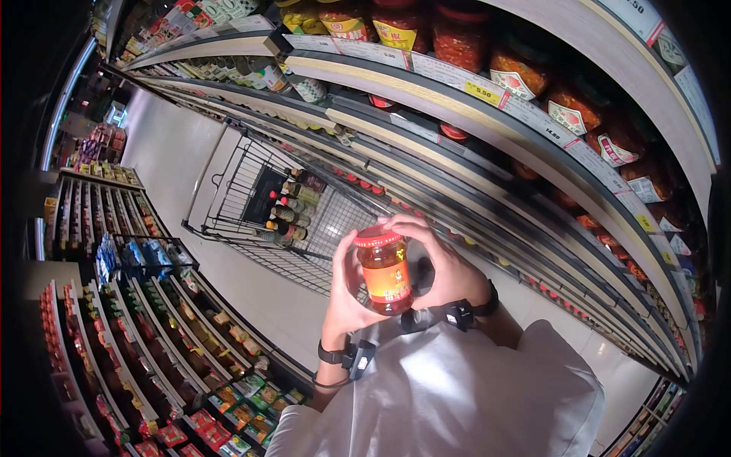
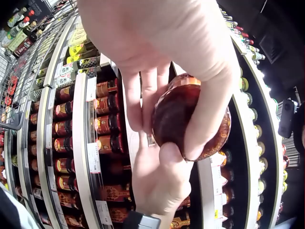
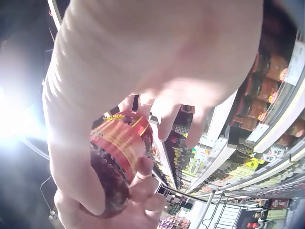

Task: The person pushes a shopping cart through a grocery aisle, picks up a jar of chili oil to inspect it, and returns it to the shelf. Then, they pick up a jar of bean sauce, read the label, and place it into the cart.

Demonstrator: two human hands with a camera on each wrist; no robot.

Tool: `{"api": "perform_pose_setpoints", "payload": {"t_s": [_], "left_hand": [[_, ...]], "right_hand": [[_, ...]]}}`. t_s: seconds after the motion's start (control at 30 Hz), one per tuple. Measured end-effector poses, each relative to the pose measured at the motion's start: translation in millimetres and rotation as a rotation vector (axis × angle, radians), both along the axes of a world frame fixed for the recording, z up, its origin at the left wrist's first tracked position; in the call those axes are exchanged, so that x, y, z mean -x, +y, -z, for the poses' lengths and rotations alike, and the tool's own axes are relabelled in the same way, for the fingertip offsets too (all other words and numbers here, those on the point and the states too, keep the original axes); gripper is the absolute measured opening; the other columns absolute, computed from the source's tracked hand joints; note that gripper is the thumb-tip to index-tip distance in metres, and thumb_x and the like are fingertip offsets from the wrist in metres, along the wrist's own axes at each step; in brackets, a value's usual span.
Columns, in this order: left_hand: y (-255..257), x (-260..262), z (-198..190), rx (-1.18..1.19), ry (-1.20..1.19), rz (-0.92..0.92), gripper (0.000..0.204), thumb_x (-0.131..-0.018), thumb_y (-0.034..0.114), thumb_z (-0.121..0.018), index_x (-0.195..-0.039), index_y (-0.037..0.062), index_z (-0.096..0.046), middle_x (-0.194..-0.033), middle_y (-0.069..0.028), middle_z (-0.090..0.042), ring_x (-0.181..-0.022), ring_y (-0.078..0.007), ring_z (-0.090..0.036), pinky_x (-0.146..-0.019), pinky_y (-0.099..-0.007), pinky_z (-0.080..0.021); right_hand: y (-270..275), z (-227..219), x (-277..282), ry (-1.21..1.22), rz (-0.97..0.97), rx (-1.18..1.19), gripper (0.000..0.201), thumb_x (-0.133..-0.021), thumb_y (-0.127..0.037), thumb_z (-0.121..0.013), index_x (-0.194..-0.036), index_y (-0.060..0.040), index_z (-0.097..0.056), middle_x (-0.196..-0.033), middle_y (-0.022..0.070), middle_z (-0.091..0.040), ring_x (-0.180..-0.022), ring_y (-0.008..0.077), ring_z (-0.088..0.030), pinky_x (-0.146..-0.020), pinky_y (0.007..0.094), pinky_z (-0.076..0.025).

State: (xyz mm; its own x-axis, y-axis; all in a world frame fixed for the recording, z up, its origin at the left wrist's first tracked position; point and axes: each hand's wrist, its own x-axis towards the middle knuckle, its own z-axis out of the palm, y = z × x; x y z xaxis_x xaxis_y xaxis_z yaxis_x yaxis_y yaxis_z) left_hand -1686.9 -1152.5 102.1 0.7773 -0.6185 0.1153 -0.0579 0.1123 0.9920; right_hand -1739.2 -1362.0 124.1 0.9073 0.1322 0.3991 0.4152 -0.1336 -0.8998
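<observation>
A glass jar (image 1: pixel 387 276) with a red lid and an orange label stands upright between my two hands, in front of my chest. My left hand (image 1: pixel 344 293) holds its left side, and my right hand (image 1: pixel 449 268) holds it from the right with fingers up at the lid. In the left wrist view the jar's dark glass base (image 2: pixel 181 126) faces the camera, with both thumbs at its edge. The right wrist view shows the label (image 3: pixel 121 140) with its red and yellow print, partly covered by fingers.
A wire shopping cart (image 1: pixel 251 206) stands ahead, several bottles (image 1: pixel 293 206) lying in it. On the right a long shelf (image 1: pixel 426 84) carries jars (image 1: pixel 461 38) and price tags. Another stocked shelf (image 1: pixel 137 335) lines the left side, with the pale aisle floor (image 1: pixel 171 145) between.
</observation>
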Motion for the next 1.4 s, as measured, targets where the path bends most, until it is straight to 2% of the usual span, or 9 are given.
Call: {"api": "perform_pose_setpoints", "payload": {"t_s": [0.1, 0.17, 0.2, 0.33, 0.43, 0.6, 0.7, 1.0, 1.4], "left_hand": [[-3.4, 6.6, 0.0, 0.053, -0.091, -0.084, 0.139, -0.048, 0.016, -0.101, -0.157, 0.0071, -0.016, -0.144, -0.0185, -0.048, -0.129, -0.0303, -0.055, -0.109, -0.0431, -0.045], [-5.8, 7.6, -9.5, 0.039, -0.189, -0.123, 0.136, -0.049, 0.019, -0.101, -0.157, 0.007, -0.019, -0.141, -0.0182, -0.05, -0.126, -0.0305, -0.057, -0.107, -0.0431, -0.046], [1.4, 6.5, -15.2, -0.196, -0.318, -0.091, 0.137, -0.049, 0.014, -0.099, -0.157, 0.0053, -0.015, -0.147, -0.0205, -0.043, -0.13, -0.0323, -0.054, -0.106, -0.0439, -0.048], [9.7, 7.0, -27.9, -0.451, -0.329, -0.03, 0.146, -0.048, 0.015, -0.101, -0.159, 0.0061, -0.007, -0.151, -0.0204, -0.038, -0.136, -0.032, -0.048, -0.11, -0.0473, -0.043], [7.2, 10.2, -24.5, -0.205, -0.257, -0.152, 0.131, -0.054, 0.021, -0.101, -0.157, 0.0062, -0.021, -0.14, -0.0179, -0.05, -0.125, -0.0305, -0.058, -0.101, -0.0438, -0.052], [1.8, 10.9, -11.9, 0.249, 0.059, 0.002, 0.146, -0.05, 0.008, -0.101, -0.16, 0.0085, -0.004, -0.153, -0.0207, -0.038, -0.138, -0.0325, -0.047, -0.111, -0.0474, -0.044], [-0.6, 14.9, -15.7, 0.218, 0.138, -0.015, 0.143, -0.053, 0.007, -0.1, -0.16, 0.0062, -0.005, -0.151, -0.0215, -0.042, -0.137, -0.031, -0.047, -0.112, -0.0475, -0.042], [11.4, 9.2, -19.0, -0.041, -0.231, -0.146, 0.127, -0.055, 0.014, -0.1, -0.155, -0.0037, -0.025, -0.138, -0.024, -0.057, -0.122, -0.0291, -0.062, -0.105, -0.0417, -0.051], [16.1, 13.9, -16.2, -0.01, -0.197, -0.189, 0.126, -0.055, 0.016, -0.1, -0.155, -0.0047, -0.026, -0.134, -0.024, -0.061, -0.118, -0.0282, -0.065, -0.102, -0.0406, -0.053]], "right_hand": [[5.4, 6.0, -6.2, -0.021, -0.083, -0.148, 0.111, -0.056, -0.001, -0.089, -0.149, -0.006, -0.029, -0.152, 0.0207, -0.036, -0.144, 0.0373, -0.036, -0.119, 0.0452, -0.031], [5.7, 1.8, -9.3, -0.039, -0.065, -0.083, 0.115, -0.055, -0.006, -0.092, -0.149, -0.006, -0.027, -0.153, 0.0211, -0.035, -0.145, 0.0367, -0.036, -0.119, 0.045, -0.03], [5.9, -3.4, -9.4, -0.053, -0.032, -0.026, 0.116, -0.054, -0.008, -0.093, -0.149, -0.0063, -0.027, -0.152, 0.021, -0.036, -0.144, 0.0365, -0.037, -0.119, 0.0449, -0.031], [6.1, -6.2, -15.9, -0.075, -0.014, 0.006, 0.117, -0.052, -0.012, -0.096, -0.147, -0.0076, -0.028, -0.147, 0.0215, -0.039, -0.14, 0.0366, -0.041, -0.116, 0.0458, -0.034], [11.6, 5.1, -23.7, -0.212, -0.035, -0.142, 0.117, -0.052, -0.013, -0.097, -0.146, -0.0079, -0.029, -0.144, 0.0224, -0.041, -0.137, 0.0371, -0.043, -0.114, 0.0474, -0.036], [13.6, 0.7, -24.0, -0.17, -0.089, -0.303, 0.122, -0.051, -0.015, -0.099, -0.148, -0.0088, -0.025, -0.146, 0.0235, -0.039, -0.142, 0.0428, -0.038, -0.117, 0.0529, -0.031], [13.8, 4.1, -25.8, -0.192, -0.088, -0.267, 0.123, -0.051, -0.015, -0.099, -0.149, -0.0092, -0.024, -0.146, 0.0232, -0.038, -0.141, 0.0422, -0.039, -0.117, 0.0526, -0.032], [22.0, 9.9, -21.9, -0.122, -0.122, -0.346, 0.125, -0.054, -0.013, -0.098, -0.151, -0.0073, -0.02, -0.149, 0.0232, -0.036, -0.142, 0.0389, -0.038, -0.117, 0.0487, -0.031], [22.5, -4.6, -18.9, -0.078, -0.098, -0.199, 0.122, -0.058, -0.013, -0.096, -0.152, -0.0047, -0.018, -0.152, 0.0236, -0.035, -0.143, 0.0371, -0.038, -0.119, 0.0469, -0.029]]}}
